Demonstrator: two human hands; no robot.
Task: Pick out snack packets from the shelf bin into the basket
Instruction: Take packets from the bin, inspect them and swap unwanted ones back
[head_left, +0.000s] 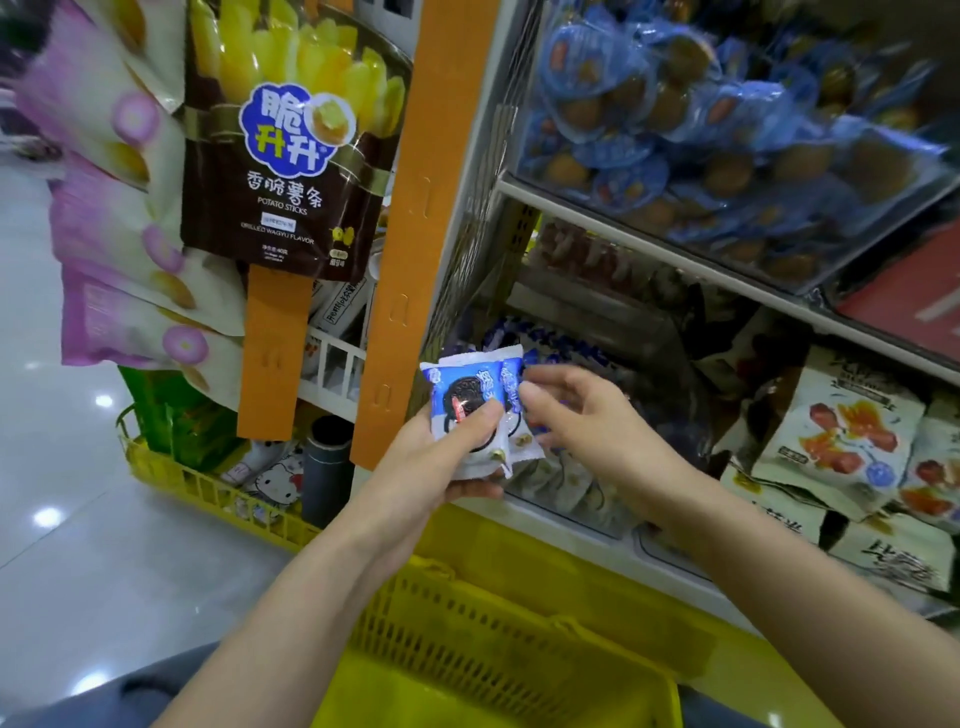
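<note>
Yellow mesh basket (467, 644) nearest, low in the view, both forearms reaching out over it. Left hand (441, 462) just above the basket's far rim: fingers curled under, thumb pressed on the front, gripping the snack packets (470, 400), at least two blue-and-white ones with a dark sandwich biscuit printed on them, stacked and held upright. Right hand (592, 415) above the basket's far right side, fingers loosely curled, thumb tip against the right edge of the packets; motion blur here, cannot tell whether it pinches one or only touches. Shelf bin (566, 519) directly beyond the basket, clear front wall, more blue-and-white packets heaped inside behind the hands. Right of the basket, same shelf level: pale packs (841, 431) with red-orange pictures, leaning in a row. Left of the basket, on the glossy floor: a second yellow basket (218, 499) holding green bags and a cartoon-cat item. Rising from beyond the basket's left side: an orange shelf upright (415, 234). Farther up and left of the basket: a brown potato-sticks bag (291, 156) hanging, purple-and-white bags (119, 234) beside it. High above the basket to the right, on the upper shelf: blue-wrapped round cakes (623, 109) piled in a clear bin, blurred.
</note>
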